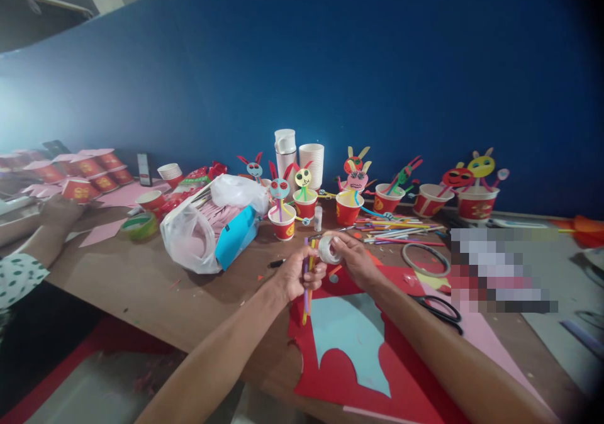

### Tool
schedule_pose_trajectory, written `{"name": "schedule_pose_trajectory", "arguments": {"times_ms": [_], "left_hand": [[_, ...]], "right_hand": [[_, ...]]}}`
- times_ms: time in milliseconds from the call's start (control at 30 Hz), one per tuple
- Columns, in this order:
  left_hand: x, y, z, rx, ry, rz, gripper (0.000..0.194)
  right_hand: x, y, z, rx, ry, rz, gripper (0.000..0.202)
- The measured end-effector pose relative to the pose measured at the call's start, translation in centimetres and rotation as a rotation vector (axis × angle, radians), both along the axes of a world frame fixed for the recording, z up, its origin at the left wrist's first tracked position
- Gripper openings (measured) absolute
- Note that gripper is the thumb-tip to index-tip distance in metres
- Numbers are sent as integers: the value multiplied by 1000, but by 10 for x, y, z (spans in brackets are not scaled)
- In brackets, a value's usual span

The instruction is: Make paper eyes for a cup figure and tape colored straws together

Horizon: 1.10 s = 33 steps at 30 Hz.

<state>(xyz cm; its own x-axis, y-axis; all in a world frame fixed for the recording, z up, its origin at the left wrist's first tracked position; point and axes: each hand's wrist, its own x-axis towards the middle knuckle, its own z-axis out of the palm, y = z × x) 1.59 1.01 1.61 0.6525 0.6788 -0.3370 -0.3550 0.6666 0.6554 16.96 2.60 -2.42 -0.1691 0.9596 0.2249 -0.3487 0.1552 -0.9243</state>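
My left hand (301,273) is closed around several thin coloured straws (306,301), purple, yellow and orange, which stand nearly upright. In my right hand (355,259) is a small roll of clear tape (329,250), held right beside the straws. Whether a strip of tape reaches the straws I cannot tell. Below both hands lie a red sheet (410,361) and a cut light-blue sheet (346,326). Black-handled scissors (441,311) rest by my right forearm. Beyond my hands are a red paper cup (283,226) with a paper-faced figure and a small clear bottle (318,218).
More cups with figures (478,204) line the blue wall. Loose straws (401,228) and a ring of tape (426,259) lie right. A plastic bag (186,241) and green tape roll (139,226) stand left. A co-worker's hand (59,213) is near stacked red cups (89,169).
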Motion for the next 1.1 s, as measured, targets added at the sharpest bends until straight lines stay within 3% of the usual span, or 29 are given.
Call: {"name": "schedule_pose_trajectory", "arguments": {"times_ms": [1100], "left_hand": [[1, -2, 0, 55, 30, 17, 13]], "right_hand": [[-1, -1, 2, 42, -70, -36, 30]]}}
